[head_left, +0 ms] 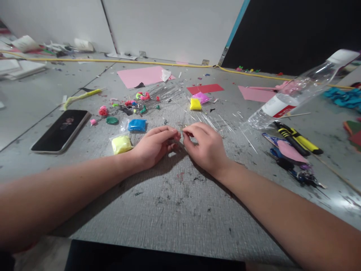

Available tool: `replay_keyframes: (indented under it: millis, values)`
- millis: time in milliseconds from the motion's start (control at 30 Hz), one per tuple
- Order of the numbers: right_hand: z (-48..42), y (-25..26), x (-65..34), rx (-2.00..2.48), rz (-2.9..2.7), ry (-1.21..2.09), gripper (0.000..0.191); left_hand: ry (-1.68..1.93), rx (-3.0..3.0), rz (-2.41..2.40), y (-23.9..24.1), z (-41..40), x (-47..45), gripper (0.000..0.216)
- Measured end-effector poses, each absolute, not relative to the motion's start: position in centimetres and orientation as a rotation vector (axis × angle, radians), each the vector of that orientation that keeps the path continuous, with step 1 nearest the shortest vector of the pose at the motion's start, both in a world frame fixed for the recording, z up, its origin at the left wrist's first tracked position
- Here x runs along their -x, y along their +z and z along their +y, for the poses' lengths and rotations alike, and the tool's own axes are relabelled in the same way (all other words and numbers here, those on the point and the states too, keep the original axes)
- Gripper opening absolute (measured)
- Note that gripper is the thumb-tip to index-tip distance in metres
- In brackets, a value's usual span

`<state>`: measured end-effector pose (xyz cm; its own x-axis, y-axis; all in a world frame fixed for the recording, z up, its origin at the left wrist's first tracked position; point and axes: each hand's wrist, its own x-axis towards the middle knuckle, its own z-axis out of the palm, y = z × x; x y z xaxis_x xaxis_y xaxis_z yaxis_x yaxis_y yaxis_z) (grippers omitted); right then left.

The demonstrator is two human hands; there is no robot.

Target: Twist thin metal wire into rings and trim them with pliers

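My left hand (153, 145) and my right hand (204, 146) rest on the grey table (175, 210), fingertips pinched together at the middle. Between them sits something small with a hint of red that I cannot make out, along with a thin clear stick. Just beyond the fingers lie several thin clear sticks (203, 118) scattered on the table. A pale yellow clay packet (122, 144) lies beside my left wrist, and a blue clay packet (137, 125) is a little farther off.
A black phone (60, 131) lies at the left. A yellow clay packet (195, 104), a magenta one (201, 97), small clay pieces (126, 105) and pink paper (142, 75) lie farther back. A clear plastic bottle (299, 92), a yellow-black cutter (297, 138) and scissors (296, 171) are at the right.
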<state>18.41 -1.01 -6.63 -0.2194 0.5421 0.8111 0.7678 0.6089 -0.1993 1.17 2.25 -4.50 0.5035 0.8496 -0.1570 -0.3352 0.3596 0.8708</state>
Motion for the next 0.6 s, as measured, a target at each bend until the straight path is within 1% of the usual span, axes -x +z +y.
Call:
replay_keyframes:
  millis: [167, 400, 600]
  values:
    - [-1.12, -6.7, -18.48, 1.06, -1.927, -0.296, 0.013, 0.858, -0.928, 0.676, -4.7, 2.21, -1.37, 0.021]
    - [-1.24, -6.56, -18.54, 1.057, -1.945, -0.304, 0.011, 0.795, -0.938, 0.637, -4.76, 2.17, -1.08, 0.019]
    - [-1.03, -6.53, -18.51, 1.062, -1.884, -0.242, 0.009, 0.816, -0.88, 0.662, -4.43, 2.22, -1.0, 0.02]
